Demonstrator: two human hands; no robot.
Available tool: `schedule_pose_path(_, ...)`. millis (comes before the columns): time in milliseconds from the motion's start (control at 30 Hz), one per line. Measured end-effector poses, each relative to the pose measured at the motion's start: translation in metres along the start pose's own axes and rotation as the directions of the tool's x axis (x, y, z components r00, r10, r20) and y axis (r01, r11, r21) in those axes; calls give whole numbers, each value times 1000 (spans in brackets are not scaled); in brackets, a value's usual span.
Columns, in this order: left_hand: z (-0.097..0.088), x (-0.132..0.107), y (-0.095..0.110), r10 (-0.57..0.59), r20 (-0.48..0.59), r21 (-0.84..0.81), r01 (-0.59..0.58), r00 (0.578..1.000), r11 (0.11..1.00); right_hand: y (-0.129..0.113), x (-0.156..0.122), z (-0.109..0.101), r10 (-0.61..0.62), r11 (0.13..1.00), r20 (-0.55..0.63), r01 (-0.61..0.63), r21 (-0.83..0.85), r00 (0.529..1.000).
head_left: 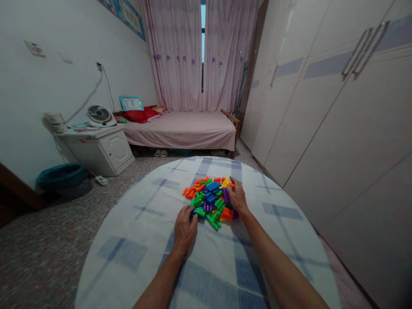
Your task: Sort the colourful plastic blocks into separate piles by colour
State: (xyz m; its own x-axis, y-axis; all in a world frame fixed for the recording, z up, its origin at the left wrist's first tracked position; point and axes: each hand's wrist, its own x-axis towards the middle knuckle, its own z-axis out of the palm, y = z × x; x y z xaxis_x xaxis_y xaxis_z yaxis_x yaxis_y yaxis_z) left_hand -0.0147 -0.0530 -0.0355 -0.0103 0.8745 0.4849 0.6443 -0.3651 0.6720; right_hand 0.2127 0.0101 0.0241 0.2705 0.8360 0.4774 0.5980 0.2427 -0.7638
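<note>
A heap of plastic building pieces (211, 198) in orange, green, blue, purple and yellow lies on the round table (135, 253). The pieces look like short joined tubes. At the heap's near left edge is my left hand (185, 227), its thumb and fingers apart beside blue and green pieces. My right hand (237, 196) rests against the right side, fingers stretched and spread by purple and yellow pieces. Its palm and forearm hide part of that edge. Neither hand visibly lifts a piece.
A white and blue checked cloth covers the table. Beyond it stands a bed (183, 128) with a pink sheet. Tall wardrobes (305, 120) line the right. To the left are a white cabinet (112, 150) with a fan (99, 115) and a teal-lined bin (62, 176).
</note>
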Motion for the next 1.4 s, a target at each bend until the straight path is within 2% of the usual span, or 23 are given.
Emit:
schedule_pose_path(67,0,-1,0,-3,4,-5,4,1000,1000,12,-3,-12,39,999,-60,-38,19,997)
schedule_pose_path(200,-1,-2,1,-6,3,-19,6,1000,1000,46,-15,-35,220,975,-118,-214,58,968)
schedule_pose_path(333,-2,-1,2,-14,4,-27,14,1000,1000,72,-33,-45,321,947,-159,-315,58,934)
schedule_pose_path(433,-2,0,2,-22,8,-29,22,1000,999,73,-44,-44,323,946,-147,-322,26,935)
schedule_pose_path(567,-3,-2,3,-39,19,-41,40,999,998,64,-48,-42,276,959,-73,-280,-50,958)
schedule_pose_path(733,-8,2,6,-68,-66,-28,66,996,997,69,-29,-39,281,958,-41,-282,-39,959)
schedule_pose_path(833,-11,22,1,-39,-95,34,42,995,999,77,-9,-35,294,949,19,-289,-127,956)
schedule_pose_path(1000,-3,85,-25,-27,-35,196,33,999,980,86,23,-25,259,945,76,-236,-228,963)
schedule_pose_path(1167,15,142,-41,-34,219,252,-23,975,967,90,54,-19,191,954,208,-132,-270,959)
schedule_pose_path(1300,32,171,-37,-70,325,235,-9,943,972,92,81,-11,142,968,332,-60,-245,932)
schedule_pose_path(1400,45,188,-29,-90,430,198,3,898,980,92,96,2,123,976,418,-33,-217,900)
